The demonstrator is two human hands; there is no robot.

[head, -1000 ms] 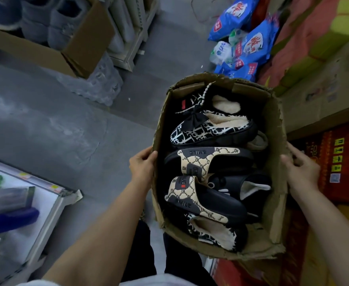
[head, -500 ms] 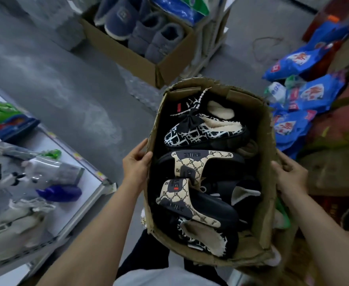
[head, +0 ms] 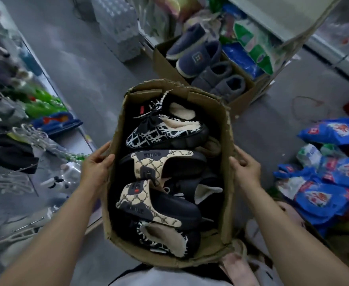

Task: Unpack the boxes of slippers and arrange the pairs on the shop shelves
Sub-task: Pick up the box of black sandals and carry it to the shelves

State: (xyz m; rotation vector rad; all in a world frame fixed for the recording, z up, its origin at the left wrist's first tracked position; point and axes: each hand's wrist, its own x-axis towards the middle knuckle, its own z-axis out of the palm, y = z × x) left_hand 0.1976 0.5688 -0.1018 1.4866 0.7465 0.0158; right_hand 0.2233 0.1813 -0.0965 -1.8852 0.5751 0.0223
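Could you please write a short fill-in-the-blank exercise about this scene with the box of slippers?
1. The cardboard box is held by ___ hands.
2. The left hand grips the box's ___ wall.
3. The slippers in the box on the floor are blue and ___.

Missing words: two; left; grey

Slippers (head: 163,162) lie in the box (head: 225,182); a second box (head: 241,100) stands beyond it.
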